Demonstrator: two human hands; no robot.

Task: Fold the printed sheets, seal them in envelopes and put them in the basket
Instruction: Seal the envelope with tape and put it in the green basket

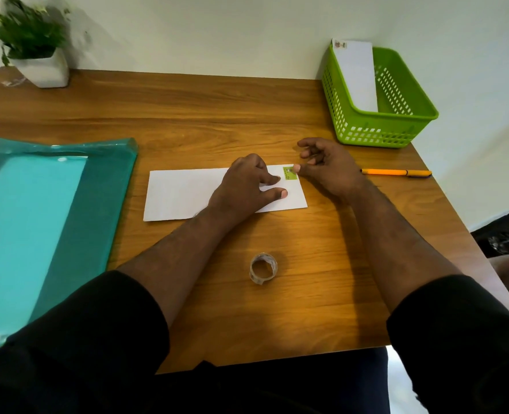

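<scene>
Teal plastic folder [38,216] lies at the left side of the wooden table [187,115], and behind it, in the far left corner, stands a white pot with a green plant [38,52]. In the middle of the table lies a white envelope [181,194], flat and lengthwise. The left hand [244,186] rests on its right half, with the fingers curled under and the thumb stretched out flat on the paper; it presses and does not grip. At the envelope's far right corner is a green stamp [289,173]. The right hand [322,168] is just beside it, the thumb tip touching the stamp's edge, the other fingers loosely bent and holding nothing. Nearer to the person stands a small roll of clear tape [263,268]. To the right lies an orange pen [396,173]. In the far right corner is a green basket [375,130], with one stamped envelope [356,76] leaning inside it.
</scene>
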